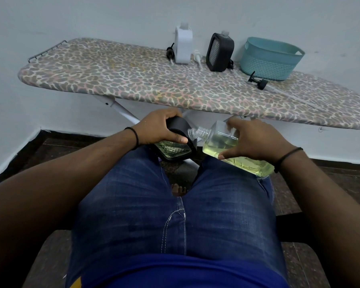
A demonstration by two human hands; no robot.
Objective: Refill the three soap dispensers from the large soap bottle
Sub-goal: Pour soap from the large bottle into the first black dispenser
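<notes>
My left hand (163, 126) grips a black soap dispenser (175, 148) over my lap; greenish soap shows through its ribbed clear window. My right hand (250, 140) holds the large clear soap bottle (222, 142), tilted almost flat, its open neck against the dispenser's top. Yellow-green soap fills the bottle's lower part. On the ironing board (133, 80) stand a white dispenser (183, 45) and a second black dispenser (219, 51), both with their pumps off. Three pump heads lie loose: a black one (170, 51), a white one (197, 56) and another black one (258, 81).
A teal plastic basket (270, 58) stands at the board's back right, against the wall. The board's white legs (123, 110) cross just beyond my knees. I sit in blue jeans above a dark tiled floor (50, 148).
</notes>
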